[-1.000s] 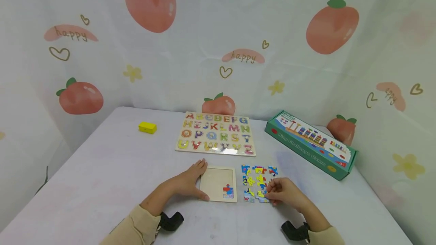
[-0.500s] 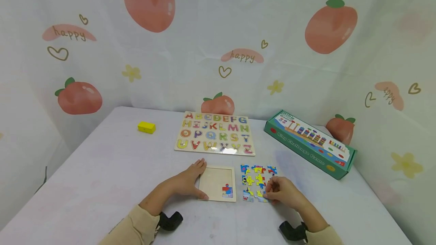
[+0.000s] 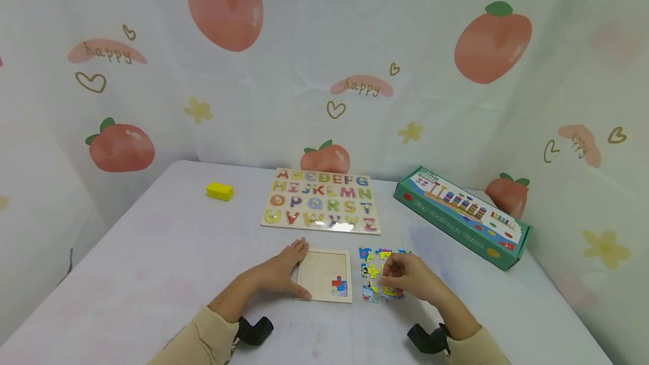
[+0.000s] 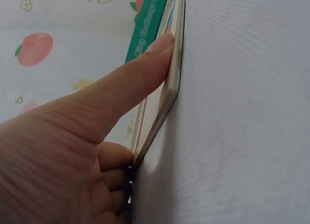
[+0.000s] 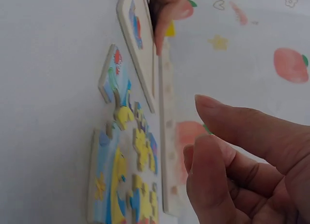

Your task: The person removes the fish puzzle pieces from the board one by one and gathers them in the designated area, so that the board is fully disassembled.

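Observation:
My left hand (image 3: 281,268) rests along the left side of a square wooden puzzle tray (image 3: 315,269), fingers straight toward its top corner. In the left wrist view the thumb (image 4: 138,76) lies on the tray's rim (image 4: 159,108). One red and blue puzzle piece (image 3: 339,286) lies in the tray's lower right corner. My right hand (image 3: 414,279) hovers over loose jigsaw pieces (image 3: 372,270) right of the tray, partly covering them. The right wrist view shows its thumb and index finger apart, fingers loosely bent, nothing between them. A piece with a starfish (image 5: 100,183) lies below the hand.
Behind the tray lies an alphabet board (image 3: 320,201) with coloured letters. A green game box (image 3: 463,216) stands at the back right, and a yellow block (image 3: 219,191) at the back left. A patterned curtain (image 3: 284,100) hangs behind the white table (image 3: 167,275).
My right hand has moved left and slightly up from the right edge of the loose pieces, and now hangs over their middle. The left hand and the tray stay in place.

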A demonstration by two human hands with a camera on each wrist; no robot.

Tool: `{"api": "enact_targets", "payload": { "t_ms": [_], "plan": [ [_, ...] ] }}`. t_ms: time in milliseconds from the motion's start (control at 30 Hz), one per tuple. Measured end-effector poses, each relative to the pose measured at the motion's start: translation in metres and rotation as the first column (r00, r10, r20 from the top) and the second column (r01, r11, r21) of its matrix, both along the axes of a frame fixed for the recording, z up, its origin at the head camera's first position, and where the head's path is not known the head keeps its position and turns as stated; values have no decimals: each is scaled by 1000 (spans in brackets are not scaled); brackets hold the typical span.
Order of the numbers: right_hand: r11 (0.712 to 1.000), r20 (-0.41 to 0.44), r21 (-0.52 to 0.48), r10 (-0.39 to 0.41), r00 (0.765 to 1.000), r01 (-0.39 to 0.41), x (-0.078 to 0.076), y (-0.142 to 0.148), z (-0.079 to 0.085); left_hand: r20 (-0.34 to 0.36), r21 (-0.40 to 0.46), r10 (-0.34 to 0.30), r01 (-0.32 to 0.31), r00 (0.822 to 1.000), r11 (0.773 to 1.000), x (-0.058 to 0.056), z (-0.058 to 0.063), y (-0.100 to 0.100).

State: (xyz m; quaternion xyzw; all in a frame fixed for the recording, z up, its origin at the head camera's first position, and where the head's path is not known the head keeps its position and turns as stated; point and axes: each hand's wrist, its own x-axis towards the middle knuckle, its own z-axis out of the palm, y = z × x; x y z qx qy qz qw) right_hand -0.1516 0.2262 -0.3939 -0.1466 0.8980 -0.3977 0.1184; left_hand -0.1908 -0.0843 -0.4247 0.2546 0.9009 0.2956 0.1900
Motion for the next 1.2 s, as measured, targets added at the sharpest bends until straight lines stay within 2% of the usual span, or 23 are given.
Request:
{"api": "enact_targets", "payload": {
  "t_ms": [233,533,700,967,1200],
  "plan": [
    [996,26,-27,83,996,-82,-14,-26,-4,-2,-9,-2,2,1000,1000,-1,-1,1],
    [984,47,64,164,985,-166,-20,-68,-5,-18,9,-9,9,1000,1000,0,2,1],
    [981,73,112,148,986,-156,-18,-79,-3,-11,9,-11,11,1000,1000,1,1,1],
    [983,65,136,115,991,-123,-16,-83,-5,-11,15,-17,17,1000,1000,1,2,0],
    [984,87,123,120,989,-130,-16,-83,-4,-15,2,-20,20,1000,1000,-1,-1,0]
  ]
}}
